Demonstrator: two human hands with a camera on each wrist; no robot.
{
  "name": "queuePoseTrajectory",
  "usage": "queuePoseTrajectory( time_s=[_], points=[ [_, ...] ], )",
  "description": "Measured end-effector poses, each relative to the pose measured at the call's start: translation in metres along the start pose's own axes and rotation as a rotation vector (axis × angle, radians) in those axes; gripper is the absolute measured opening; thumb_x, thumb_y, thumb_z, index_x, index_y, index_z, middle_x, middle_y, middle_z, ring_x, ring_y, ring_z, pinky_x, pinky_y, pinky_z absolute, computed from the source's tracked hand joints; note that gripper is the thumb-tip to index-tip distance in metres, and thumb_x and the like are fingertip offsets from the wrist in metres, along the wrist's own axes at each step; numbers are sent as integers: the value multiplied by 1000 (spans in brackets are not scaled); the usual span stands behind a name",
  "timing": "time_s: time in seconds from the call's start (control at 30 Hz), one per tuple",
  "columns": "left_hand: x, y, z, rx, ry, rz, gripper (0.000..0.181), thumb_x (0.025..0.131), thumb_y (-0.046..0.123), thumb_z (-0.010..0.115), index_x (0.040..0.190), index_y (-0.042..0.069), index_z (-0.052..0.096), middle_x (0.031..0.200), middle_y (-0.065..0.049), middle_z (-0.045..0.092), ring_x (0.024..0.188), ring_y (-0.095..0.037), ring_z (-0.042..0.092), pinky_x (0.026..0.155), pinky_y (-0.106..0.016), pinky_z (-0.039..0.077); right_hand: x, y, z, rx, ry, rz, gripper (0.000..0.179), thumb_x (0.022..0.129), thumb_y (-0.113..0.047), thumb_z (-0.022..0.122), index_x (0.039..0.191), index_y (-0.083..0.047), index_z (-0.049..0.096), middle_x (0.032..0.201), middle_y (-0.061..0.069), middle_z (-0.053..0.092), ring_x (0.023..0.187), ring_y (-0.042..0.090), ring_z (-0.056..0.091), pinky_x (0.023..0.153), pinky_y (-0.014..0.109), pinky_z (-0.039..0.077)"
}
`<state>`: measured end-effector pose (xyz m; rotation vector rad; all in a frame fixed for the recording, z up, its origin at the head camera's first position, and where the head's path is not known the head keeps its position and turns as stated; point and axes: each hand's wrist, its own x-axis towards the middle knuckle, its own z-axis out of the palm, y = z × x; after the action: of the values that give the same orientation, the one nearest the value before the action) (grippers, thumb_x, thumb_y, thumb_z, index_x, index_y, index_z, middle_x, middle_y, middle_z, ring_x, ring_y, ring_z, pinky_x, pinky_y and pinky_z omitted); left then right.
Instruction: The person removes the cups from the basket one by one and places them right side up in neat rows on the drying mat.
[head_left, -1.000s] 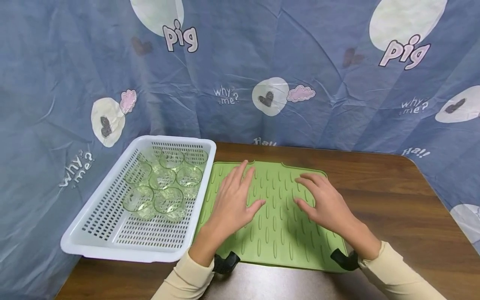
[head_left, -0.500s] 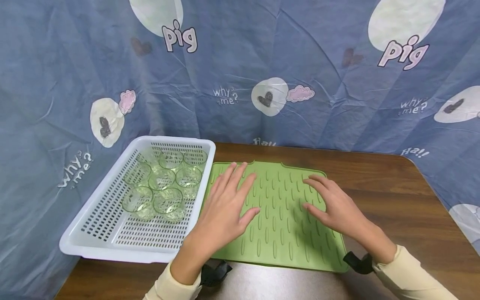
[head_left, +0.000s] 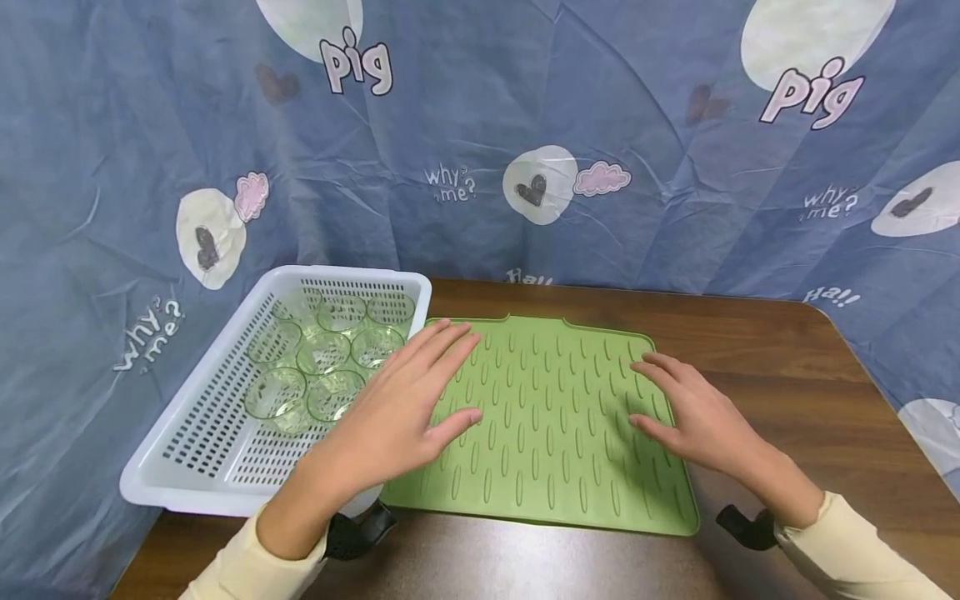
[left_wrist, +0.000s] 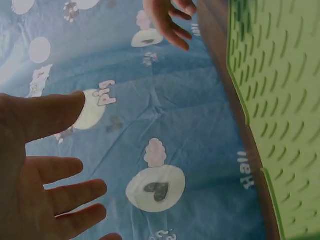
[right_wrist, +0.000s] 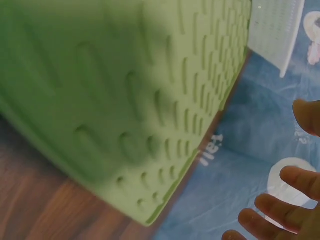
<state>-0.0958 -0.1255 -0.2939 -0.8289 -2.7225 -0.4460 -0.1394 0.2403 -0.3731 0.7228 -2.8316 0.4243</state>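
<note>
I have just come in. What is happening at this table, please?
A person's left hand is near the basket, the right hand by the right edge of the mat. Both are open; neither holds anything. All the glasses in view are in the basket, beside the mat on the table.

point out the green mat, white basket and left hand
Green mat (head_left: 536,417), head view, ridged middle
White basket (head_left: 172,497), head view, near rim
Left hand (head_left: 395,412), head view, back of the hand

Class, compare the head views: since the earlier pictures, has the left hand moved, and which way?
Yes: judged against the green mat, the left hand has moved left, toward the white basket.
</note>
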Motion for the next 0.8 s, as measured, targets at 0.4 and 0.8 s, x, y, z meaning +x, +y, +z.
queuePoseTrajectory(
  time_s=[0.4, 0.8],
  points=[
    [-11, -16, -10, 59, -23, 58, 70, 91, 38, 69, 149, 9, 43, 156, -11, 42, 148, -34, 34, 118, -57, 35, -32, 20, 6, -10, -16, 19, 61, 84, -28, 78, 135, -5, 55, 138, 20, 54, 122, 42, 54, 89, 61, 51],
    [-15, -40, -22, 57, -5, 68, 64, 90, 33, 70, 145, 7, 48, 153, -13, 46, 141, -37, 44, 112, -59, 40, -56, 40, 9, -11, -103, 19, 65, 81, -30, 81, 134, 0, 57, 134, 24, 56, 120, 44, 56, 89, 60, 52]
  ],
)
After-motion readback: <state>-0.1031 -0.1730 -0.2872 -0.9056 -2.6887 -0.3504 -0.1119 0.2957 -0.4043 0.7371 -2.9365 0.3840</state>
